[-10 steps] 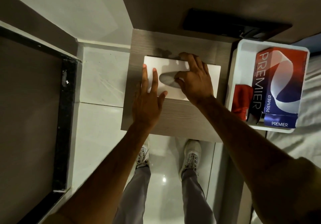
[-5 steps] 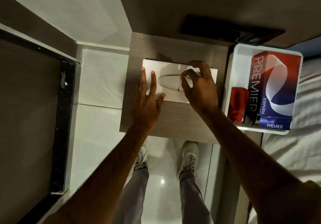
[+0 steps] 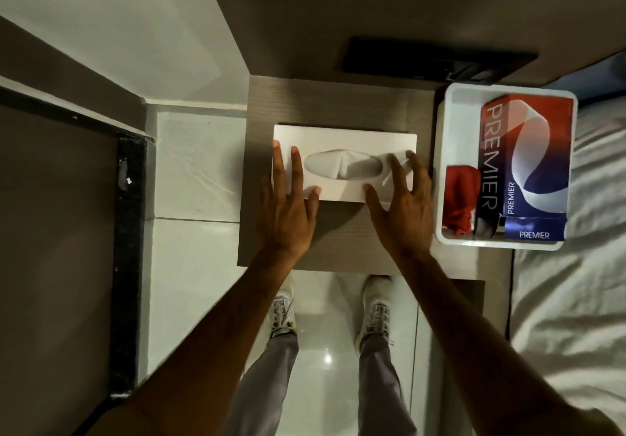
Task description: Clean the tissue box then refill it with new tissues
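A white tissue box (image 3: pixel 342 137) lies flat on a small wooden side table (image 3: pixel 338 103). A white tissue (image 3: pixel 349 164) pokes up through its oval slot. My left hand (image 3: pixel 288 208) rests flat on the box's left end, fingers spread. Over the box's right end, my right hand (image 3: pixel 403 205) is spread open with fingertips on or just above the lid, and it holds nothing. A red, white and blue PREMIER tissue carton (image 3: pixel 528 164) stands in a white tray (image 3: pixel 450 124) to the right.
A red cloth (image 3: pixel 459 198) lies in the tray beside the carton. The tray sits on a bed with white sheets (image 3: pixel 569 300) at the right. A black panel (image 3: pixel 437 59) is on the wall behind. My feet stand on glossy white floor tiles (image 3: pixel 189 266).
My right hand has let go of the tissue at the slot and moved to the box's right end, fingers now spread. The tissue now stands up out of the slot. The left hand stays put.
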A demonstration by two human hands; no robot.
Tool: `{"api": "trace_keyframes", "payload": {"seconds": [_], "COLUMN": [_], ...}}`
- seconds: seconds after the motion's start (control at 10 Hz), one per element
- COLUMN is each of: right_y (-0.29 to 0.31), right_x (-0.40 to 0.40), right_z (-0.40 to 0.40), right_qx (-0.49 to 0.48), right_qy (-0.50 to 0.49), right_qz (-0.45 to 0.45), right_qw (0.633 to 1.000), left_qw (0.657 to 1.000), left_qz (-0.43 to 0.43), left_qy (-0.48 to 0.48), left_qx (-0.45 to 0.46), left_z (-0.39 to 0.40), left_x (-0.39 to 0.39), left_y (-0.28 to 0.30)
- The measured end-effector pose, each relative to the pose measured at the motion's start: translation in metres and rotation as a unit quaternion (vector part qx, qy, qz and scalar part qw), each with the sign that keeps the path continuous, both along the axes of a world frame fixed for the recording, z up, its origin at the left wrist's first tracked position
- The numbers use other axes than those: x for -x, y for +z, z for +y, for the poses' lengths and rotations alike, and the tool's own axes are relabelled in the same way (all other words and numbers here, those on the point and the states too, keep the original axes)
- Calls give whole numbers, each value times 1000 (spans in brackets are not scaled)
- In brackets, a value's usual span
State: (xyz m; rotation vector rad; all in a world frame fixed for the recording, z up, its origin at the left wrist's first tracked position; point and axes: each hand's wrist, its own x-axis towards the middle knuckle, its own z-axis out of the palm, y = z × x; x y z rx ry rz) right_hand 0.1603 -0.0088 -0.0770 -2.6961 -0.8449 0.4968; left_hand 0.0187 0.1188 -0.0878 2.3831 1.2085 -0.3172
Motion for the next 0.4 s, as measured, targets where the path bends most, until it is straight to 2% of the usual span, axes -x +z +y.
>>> {"api": "trace_keyframes", "payload": {"seconds": [0.2, 0.3, 0.4], "right_y": [-3, 19, 72], "right_x": [3, -1, -5], "right_z": [-2, -1, -11], "right_qx": [9, -12, -93], "right_qy": [0, 1, -5], "right_qz": [15, 33, -14], "right_qw": [1000, 999, 996], "left_qw": [999, 998, 998], "left_qz": [39, 42, 10], "left_qy": [-23, -30, -25], "left_qx": [-22, -28, -50], "left_z": [-1, 6, -2], "left_x": [2, 2, 10], "left_y": [-3, 8, 34]}}
